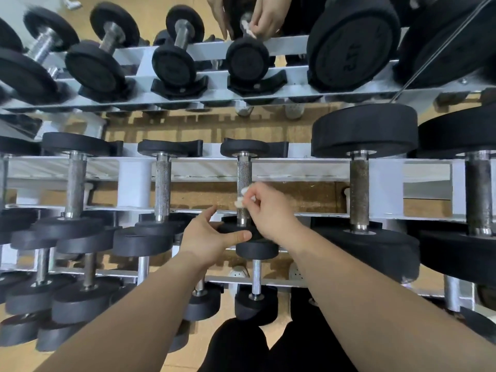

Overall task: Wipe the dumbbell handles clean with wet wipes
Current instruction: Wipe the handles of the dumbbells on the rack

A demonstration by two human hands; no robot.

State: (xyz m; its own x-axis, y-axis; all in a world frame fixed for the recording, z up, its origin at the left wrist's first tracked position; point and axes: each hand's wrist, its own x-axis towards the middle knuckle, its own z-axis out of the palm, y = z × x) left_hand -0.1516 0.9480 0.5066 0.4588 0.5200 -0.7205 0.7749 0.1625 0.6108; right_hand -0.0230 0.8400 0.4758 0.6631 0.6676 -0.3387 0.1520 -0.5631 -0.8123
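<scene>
A small dumbbell with a knurled steel handle [243,173] and black rubber heads lies on the top tier of the white rack [295,167]. My right hand [271,210] pinches a crumpled white wet wipe [241,197] against the lower part of that handle. My left hand [212,237] grips the near black head [236,229] of the same dumbbell, thumb on top. The wipe is mostly hidden by my fingers.
More dumbbells fill the rack: smaller ones [163,183] to the left, large ones [359,194] to the right, and a lower tier [256,275] near my legs. A mirror [241,81] behind the rack reflects the dumbbells and my hands.
</scene>
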